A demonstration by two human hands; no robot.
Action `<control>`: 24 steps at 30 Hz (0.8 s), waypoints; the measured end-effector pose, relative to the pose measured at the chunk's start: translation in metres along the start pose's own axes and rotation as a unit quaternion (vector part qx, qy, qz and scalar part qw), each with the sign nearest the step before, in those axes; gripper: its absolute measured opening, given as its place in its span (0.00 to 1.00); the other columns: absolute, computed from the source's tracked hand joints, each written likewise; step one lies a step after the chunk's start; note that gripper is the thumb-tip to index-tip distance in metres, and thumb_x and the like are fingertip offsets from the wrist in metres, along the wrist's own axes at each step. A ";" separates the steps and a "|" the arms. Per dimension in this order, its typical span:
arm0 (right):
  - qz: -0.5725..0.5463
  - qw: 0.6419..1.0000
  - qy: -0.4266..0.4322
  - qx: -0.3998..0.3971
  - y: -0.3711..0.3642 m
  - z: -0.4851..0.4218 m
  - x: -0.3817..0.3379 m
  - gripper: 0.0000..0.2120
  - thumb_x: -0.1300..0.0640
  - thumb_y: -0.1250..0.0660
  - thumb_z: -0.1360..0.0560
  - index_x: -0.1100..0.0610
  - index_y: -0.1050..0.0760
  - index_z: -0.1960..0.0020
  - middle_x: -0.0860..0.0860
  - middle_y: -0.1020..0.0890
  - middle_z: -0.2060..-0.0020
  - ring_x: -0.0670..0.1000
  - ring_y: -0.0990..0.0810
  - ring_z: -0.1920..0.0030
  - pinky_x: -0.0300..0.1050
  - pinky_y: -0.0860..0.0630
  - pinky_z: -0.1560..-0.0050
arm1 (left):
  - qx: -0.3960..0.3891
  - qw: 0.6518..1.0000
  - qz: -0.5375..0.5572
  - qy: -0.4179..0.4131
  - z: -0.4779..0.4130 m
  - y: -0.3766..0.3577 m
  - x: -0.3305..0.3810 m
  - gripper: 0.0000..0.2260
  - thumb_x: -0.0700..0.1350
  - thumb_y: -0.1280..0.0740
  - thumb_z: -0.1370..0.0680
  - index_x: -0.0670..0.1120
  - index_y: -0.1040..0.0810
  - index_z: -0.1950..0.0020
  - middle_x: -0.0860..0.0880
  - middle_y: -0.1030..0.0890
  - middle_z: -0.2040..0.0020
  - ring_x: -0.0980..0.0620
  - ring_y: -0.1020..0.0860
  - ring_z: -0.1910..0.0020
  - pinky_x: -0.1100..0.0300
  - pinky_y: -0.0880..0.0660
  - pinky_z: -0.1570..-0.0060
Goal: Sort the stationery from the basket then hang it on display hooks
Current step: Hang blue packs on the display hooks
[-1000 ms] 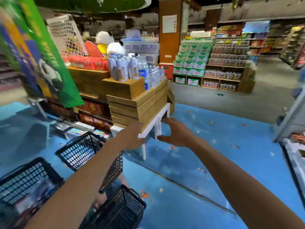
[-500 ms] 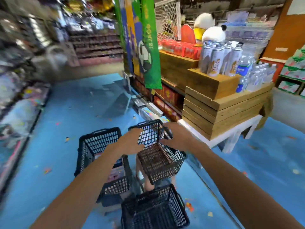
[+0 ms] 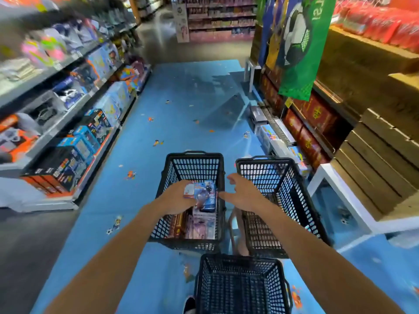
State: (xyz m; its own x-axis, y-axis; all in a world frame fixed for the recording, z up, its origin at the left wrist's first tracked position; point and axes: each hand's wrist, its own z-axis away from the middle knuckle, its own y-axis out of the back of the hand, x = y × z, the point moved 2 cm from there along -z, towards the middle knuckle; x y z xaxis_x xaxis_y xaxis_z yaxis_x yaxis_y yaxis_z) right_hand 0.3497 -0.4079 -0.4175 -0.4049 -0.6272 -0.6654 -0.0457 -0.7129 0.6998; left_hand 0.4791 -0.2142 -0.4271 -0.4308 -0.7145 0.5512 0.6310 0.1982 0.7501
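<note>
My left grip (image 3: pixel 179 197) is curled round a blue packet (image 3: pixel 204 192) just above the left basket (image 3: pixel 195 167), where more packets (image 3: pixel 201 225) lie stacked. My right grip (image 3: pixel 243 193) holds nothing, its fingers loosely spread over the gap between that basket and the right basket (image 3: pixel 292 191). A third basket (image 3: pixel 240 288) stands nearest me. All three sit on a blue floor (image 3: pixel 181 105) speckled with small printed figures. Shelves of boxed toys (image 3: pixel 74 141) run along the left. Wooden crates (image 3: pixel 376 155) and a green football banner (image 3: pixel 301 48) line the right.
</note>
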 end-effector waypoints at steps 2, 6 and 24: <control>-0.031 0.999 -0.023 -0.009 -0.021 -0.034 0.004 0.35 0.44 0.30 0.21 0.58 0.39 0.22 0.55 0.32 0.24 0.57 0.30 0.27 0.50 0.31 0.31 | -0.014 0.999 0.034 -0.005 -0.026 0.001 -0.024 0.16 0.42 0.31 0.19 0.44 0.27 0.31 0.53 0.21 0.47 0.60 0.25 0.56 0.79 0.33 0.66; -0.086 0.991 -0.100 -0.006 -0.067 -0.098 0.017 0.34 0.45 0.31 0.21 0.60 0.39 0.23 0.55 0.31 0.26 0.56 0.29 0.30 0.45 0.31 0.36 | -0.052 0.993 0.093 0.045 -0.090 -0.006 -0.072 0.06 0.41 0.28 0.21 0.51 0.24 0.51 0.53 0.23 0.64 0.55 0.26 0.67 0.65 0.28 0.64; -0.337 0.883 -0.310 0.106 -0.222 -0.276 0.110 0.16 0.56 0.27 0.24 0.56 0.29 0.40 0.50 0.19 0.50 0.54 0.18 0.47 0.53 0.21 0.46 | -0.190 0.899 0.342 0.196 -0.291 -0.134 -0.208 0.32 0.47 0.15 0.38 0.50 0.20 0.36 0.53 0.14 0.46 0.54 0.16 0.48 0.60 0.20 0.53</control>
State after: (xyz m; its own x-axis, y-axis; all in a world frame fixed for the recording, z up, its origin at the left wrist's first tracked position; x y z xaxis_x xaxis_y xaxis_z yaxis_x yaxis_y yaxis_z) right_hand 0.5672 -0.4051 -0.7177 -0.6396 0.2557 -0.7250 -0.6095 -0.7433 0.2756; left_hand 0.6722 -0.2877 -0.7483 0.3547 -0.7092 0.6093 0.8687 0.4910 0.0657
